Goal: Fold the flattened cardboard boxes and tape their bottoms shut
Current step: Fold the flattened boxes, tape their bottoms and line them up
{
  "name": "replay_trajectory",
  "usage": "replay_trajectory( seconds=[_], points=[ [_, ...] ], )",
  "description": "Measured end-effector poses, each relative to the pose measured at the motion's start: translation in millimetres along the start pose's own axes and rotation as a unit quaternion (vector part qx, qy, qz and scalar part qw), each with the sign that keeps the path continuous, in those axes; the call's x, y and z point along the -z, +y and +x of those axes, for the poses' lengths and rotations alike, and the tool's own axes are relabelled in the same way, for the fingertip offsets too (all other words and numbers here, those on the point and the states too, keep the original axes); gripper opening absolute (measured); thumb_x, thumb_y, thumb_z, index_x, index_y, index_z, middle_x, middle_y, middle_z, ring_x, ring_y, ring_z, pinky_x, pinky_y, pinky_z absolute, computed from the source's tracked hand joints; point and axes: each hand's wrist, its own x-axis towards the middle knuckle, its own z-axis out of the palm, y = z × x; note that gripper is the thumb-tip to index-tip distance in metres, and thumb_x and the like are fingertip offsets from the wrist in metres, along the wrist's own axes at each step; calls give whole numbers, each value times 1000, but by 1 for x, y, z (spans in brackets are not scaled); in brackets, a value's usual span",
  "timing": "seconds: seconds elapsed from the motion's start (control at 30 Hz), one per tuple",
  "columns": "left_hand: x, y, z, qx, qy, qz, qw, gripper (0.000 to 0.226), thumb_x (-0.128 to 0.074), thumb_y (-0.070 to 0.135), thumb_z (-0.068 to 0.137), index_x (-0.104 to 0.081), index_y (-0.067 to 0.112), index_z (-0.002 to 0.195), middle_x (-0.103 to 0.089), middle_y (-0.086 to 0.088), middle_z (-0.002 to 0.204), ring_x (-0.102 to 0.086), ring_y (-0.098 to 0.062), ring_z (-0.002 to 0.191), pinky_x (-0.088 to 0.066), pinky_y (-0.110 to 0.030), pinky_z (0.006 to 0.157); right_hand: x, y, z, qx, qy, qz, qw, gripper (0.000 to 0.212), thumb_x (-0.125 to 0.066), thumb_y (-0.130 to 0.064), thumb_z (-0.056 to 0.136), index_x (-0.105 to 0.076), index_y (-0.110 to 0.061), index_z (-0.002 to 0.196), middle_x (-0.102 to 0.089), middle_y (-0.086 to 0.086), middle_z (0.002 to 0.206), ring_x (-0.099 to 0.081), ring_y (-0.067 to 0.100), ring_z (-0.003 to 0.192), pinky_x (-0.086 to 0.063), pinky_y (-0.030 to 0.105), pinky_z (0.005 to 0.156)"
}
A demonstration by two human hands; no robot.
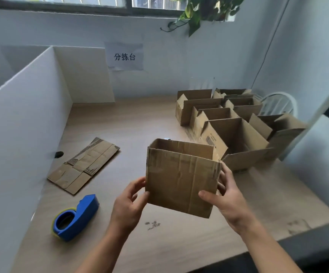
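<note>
Box (181, 178) is hanging between left hand (129, 203) and right hand (226, 200), both pinching its creased sides, possibly risking collapse.

Both arms are stretched forward; the box (181, 180) is pinched by the left hand (128, 205) and right hand (228, 201), thumbs in front.

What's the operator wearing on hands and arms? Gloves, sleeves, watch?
Nothing visible. The left hand and right hand are bare: no gloves, no rings showing. No watch or band on either wrist. The left forearm and right forearm are uncovered down to the frame's edge; any sleeve starts out of view.
</note>
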Motion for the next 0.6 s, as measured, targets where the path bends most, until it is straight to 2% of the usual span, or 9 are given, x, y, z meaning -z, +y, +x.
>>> replay_trajectory(
  seconds=[0.07, 0.13, 0.2, 0.3, 0.37, 0.5, 0.6],
  points=[
    [-17, 5, 8, -13, -27, 39, 999, 38, -68, 51, 80, -58, 51, 116, -67, 16, 120, -61, -5, 115, -52, -44, 101, 24, 5, -6, 2, 30, -31, 999, 98, -96, -38, 55, -37, -67, 127, -46, -18, 138, -44, 13, 130, -50, 43, 101],
    [-36, 11, 17, -48, -51, 93, 993, 38, -72, 43, 82, -57, 46, 117, -64, 18, 117, -61, 1, 110, -54, -39, 96, 49, 10, -11, 11, 68, -72, 995, 93, -95, -43, 55, -35, -71, 121, -45, -26, 132, -43, 10, 129, -47, 46, 104],
    [-57, 18, 29, -91, -78, 154, 981, 38, -72, 25, 89, -60, 38, 122, -61, 20, 115, -59, 5, 107, -53, -36, 94, 78, 16, -15, 22, 111, -108, 988, 91, -91, -34, 64, -31, -64, 127, -41, -32, 128, -42, 10, 128, -46, 40, 100],
    [-95, 32, 50, -163, -123, 229, 952, 39, -69, 23, 91, -62, 29, 129, -59, 18, 118, -57, 2, 106, -49, -27, 93, 125, 29, -18, 40, 149, -146, 977, 91, -87, -29, 70, -28, -59, 131, -38, -34, 127, -41, 9, 128, -46, 30, 93],
    [-126, 42, 62, -200, -150, 264, 932, 39, -67, 24, 92, -61, 29, 131, -59, 15, 120, -56, -2, 107, -45, -21, 90, 159, 40, -16, 38, 149, -169, 973, 91, -87, -28, 70, -27, -64, 128, -37, -35, 127, -41, 7, 128, -47, 30, 94],
    [-194, 56, 85, -250, -182, 320, 896, 39, -65, 25, 93, -60, 29, 132, -60, 11, 123, -57, -9, 110, -45, -20, 89, 231, 58, 1, 24, 125, -193, 973, 93, -88, -33, 66, -26, -67, 127, -34, -39, 128, -39, 3, 127, -43, 34, 100],
    [-249, 61, 96, -284, -168, 358, 873, 37, -65, 26, 91, -61, 28, 128, -62, 9, 120, -59, -12, 108, -44, -19, 87, 297, 64, 19, 8, 97, -178, 979, 91, -88, -37, 62, -29, -76, 120, -37, -35, 131, -39, -10, 122, -41, 36, 105]
  ],
)
